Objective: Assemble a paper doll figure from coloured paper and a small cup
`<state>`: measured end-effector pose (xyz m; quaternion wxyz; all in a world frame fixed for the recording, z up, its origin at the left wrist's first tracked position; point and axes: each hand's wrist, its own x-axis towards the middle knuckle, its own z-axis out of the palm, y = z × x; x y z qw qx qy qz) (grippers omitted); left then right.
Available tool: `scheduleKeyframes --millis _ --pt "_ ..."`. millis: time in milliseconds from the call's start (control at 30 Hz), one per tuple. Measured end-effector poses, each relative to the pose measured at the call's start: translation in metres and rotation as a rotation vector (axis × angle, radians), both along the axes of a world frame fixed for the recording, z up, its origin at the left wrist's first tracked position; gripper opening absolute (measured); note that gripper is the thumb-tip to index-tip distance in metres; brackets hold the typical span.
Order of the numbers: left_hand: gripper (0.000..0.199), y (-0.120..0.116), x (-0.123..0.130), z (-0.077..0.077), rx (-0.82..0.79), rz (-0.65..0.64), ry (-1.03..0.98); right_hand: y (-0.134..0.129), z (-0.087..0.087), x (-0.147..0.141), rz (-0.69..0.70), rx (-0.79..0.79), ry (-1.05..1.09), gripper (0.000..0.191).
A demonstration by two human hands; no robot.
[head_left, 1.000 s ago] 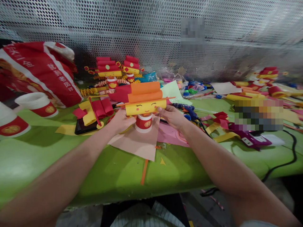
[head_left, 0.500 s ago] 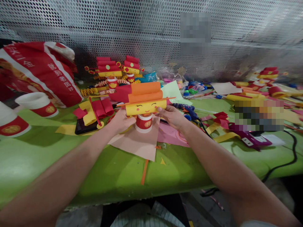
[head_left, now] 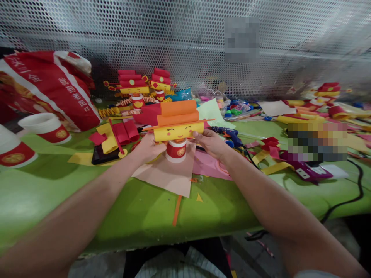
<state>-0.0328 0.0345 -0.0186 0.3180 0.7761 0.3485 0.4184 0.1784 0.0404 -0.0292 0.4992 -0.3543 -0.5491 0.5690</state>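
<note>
A paper figure's head [head_left: 176,132], a yellow roll with a drawn smiling face, is topped by an orange rolled-paper hat [head_left: 178,110]. It sits on an upside-down red and white paper cup [head_left: 176,151]. My left hand [head_left: 147,148] grips the roll's left end, its fingertips partly hidden behind. At the right end, my right hand [head_left: 210,141] pinches the roll with the thumb in front. Beneath the cup lies a pale pink paper sheet [head_left: 168,177]. An orange paper strip [head_left: 177,210] rests nearer the table's front edge.
Paper cups [head_left: 45,127] and a large red bag [head_left: 49,88] stand at the left. Finished paper figures [head_left: 133,87] are at the back. A blue glue gun [head_left: 226,132] and a purple device [head_left: 307,170] with a black cord [head_left: 348,201] lie right. Perforated metal [head_left: 185,38] forms the back.
</note>
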Motion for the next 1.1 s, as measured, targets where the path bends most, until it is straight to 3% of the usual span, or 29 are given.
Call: scheduleKeyframes --millis 1100 --pt "0.046 0.0002 -0.0005 0.0012 0.016 -0.003 0.019 0.0003 0.0009 0.0005 0.010 -0.001 -0.001 0.033"
